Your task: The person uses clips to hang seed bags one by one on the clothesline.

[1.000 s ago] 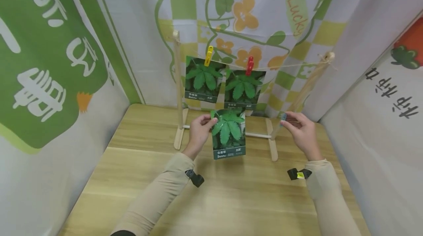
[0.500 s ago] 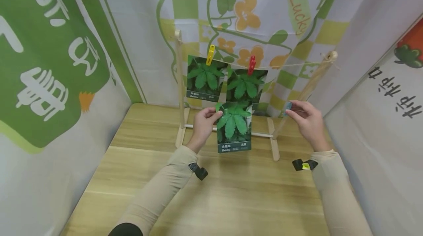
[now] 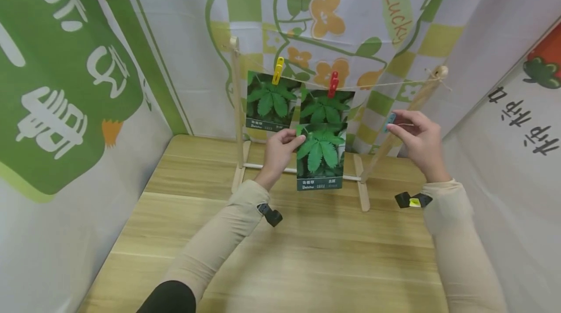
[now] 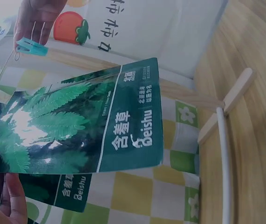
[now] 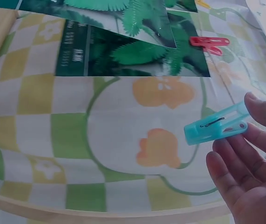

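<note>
My left hand pinches the left edge of a leaf-printed card between thumb and fingers, in front of the hanging cards. My right hand, off to the right, holds a light-blue clothespin by its tail end between thumb and fingers; its jaws look closed on nothing. Behind, two matching cards hang from a string. A yellow clothespin clips the left card, and a red clothespin clips the right card. The held card covers the lower part of that right card.
A wooden frame carries the string between its left post and slanting right post. A white bar joins its feet near the wooden table's back. Printed curtains stand behind and at both sides.
The left hand has carried its card up and to the right, towards the string. My right hand has risen and moved right with the light-blue clothespin. The hanging cards stay put.
</note>
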Action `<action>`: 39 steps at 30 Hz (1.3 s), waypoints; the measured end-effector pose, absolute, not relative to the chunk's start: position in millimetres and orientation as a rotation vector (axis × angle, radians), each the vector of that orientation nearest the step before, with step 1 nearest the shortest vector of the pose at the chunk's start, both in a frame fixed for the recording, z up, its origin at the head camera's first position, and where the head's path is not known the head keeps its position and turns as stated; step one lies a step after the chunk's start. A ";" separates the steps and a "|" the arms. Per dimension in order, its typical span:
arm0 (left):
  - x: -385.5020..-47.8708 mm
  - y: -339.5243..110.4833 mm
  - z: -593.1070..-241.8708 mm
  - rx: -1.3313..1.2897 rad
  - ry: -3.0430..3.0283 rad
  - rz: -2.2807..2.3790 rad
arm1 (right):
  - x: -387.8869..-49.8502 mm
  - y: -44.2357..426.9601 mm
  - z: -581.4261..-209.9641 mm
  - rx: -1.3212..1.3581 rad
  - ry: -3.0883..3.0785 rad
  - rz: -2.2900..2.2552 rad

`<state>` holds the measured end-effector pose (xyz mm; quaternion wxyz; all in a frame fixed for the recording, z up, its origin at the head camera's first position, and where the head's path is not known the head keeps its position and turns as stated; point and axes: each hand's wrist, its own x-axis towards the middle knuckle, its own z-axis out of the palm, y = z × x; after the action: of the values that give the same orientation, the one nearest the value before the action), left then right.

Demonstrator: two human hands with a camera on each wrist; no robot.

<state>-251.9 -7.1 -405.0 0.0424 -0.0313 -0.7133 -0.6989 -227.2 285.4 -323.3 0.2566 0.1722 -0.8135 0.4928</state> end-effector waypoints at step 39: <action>-272.1 64.0 -370.9 -0.243 -2.118 -2.237 | -277.4 282.1 -231.7 0.362 -2.080 1.256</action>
<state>-272.1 64.0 -370.9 0.0257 -0.0787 -0.6852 -0.7236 -277.4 282.1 -231.7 0.3358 0.1389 -0.7977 0.4814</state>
